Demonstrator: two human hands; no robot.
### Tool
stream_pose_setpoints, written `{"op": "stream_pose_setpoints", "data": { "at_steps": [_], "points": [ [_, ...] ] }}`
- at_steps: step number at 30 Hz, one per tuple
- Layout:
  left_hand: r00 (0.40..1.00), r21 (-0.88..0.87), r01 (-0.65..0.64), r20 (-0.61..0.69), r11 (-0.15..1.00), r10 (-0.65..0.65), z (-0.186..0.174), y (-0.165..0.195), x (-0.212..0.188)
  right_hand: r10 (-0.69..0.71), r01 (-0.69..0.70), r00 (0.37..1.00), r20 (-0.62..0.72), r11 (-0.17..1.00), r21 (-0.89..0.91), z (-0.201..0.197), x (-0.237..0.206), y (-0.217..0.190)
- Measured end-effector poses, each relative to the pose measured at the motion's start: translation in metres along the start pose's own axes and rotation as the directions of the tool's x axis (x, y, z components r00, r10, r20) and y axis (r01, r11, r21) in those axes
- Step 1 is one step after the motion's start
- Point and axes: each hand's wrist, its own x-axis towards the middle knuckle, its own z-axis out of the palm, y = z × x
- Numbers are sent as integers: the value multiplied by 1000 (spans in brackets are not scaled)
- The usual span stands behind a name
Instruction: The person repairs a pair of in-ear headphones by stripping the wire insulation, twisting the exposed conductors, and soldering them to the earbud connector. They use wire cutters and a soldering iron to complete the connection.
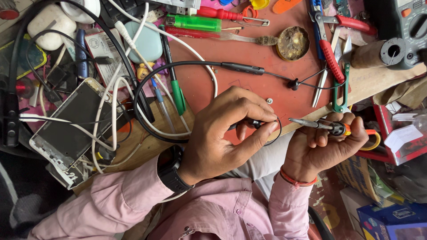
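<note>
L hand is pinching the small black end piece of a thin black earphone cable betw. thumb and forefinger, held just over the table edge. R hand is gripping a soldering iron with an orange-and-black handle and grey metal tip; fist is closed round the handle. The iron's long axis is running roughly level, tip pointing left toward the L hand's pinch, near it but not touching. So the cable end is lying straight left of the tip, w/ a short gap between.

The cable is looping back over the red work mat to a black inline control pod. Above: round tin of brownish flux, red-handled pliers, green-handled screwdriver, green lighter. Left: opened phone w/ silver frame under white cables. Nothing is standing betw. tip and cable end.
</note>
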Motion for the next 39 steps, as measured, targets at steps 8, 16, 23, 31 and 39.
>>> {"op": "stream_pose_setpoints", "data": {
  "at_steps": [8,16,23,31,39],
  "points": [
    [1000,7,-10,-3,1000,10,1,-3,0,3,-3,1000,-27,1000,9,1,2,1],
    [1000,8,-2,-9,1000,2,1,0,-1,9,-9,999,32,1000,4,2,0,1],
    [1000,13,-25,-18,1000,26,2,0,-1,4,-4,1000,-9,1000,26,-2,2,0],
    [1000,12,-15,-13,1000,15,2,0,-1,-7,8,999,-44,1000,7,0,1,-1],
    [999,2,-29,-14,1000,29,0,1,-2,1,-1,1000,-24,1000,8,0,1,0]
  ]
}}
